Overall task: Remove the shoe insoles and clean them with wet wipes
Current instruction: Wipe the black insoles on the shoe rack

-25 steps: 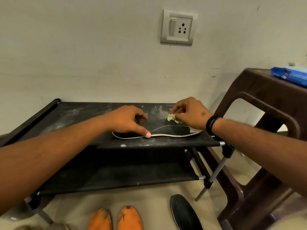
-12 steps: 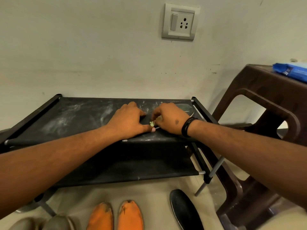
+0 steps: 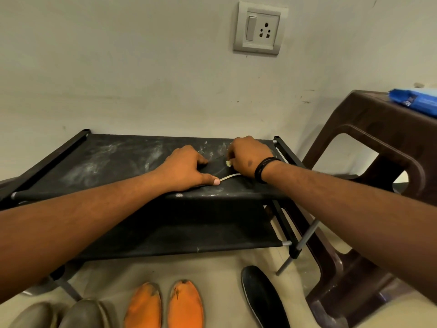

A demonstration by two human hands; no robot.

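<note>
The right hand [image 3: 248, 156], pinching a balled wet wipe [image 3: 228, 163], has swept rightward along the insole [image 3: 221, 172] on the rack [image 3: 118, 159]. The left hand [image 3: 186, 169] presses the insole's near-left end; wiping seems mid-stroke

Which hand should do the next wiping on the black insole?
The right hand: it already pinches the wet wipe on the insole, while the left hand presses the insole flat.

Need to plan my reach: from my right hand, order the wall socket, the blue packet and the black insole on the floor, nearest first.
From the right hand:
1. Wall socket, straight above on the wall.
2. Black insole, on the floor below.
3. Blue packet, far right on the brown stool.
Socket and insole are too close to call.
</note>
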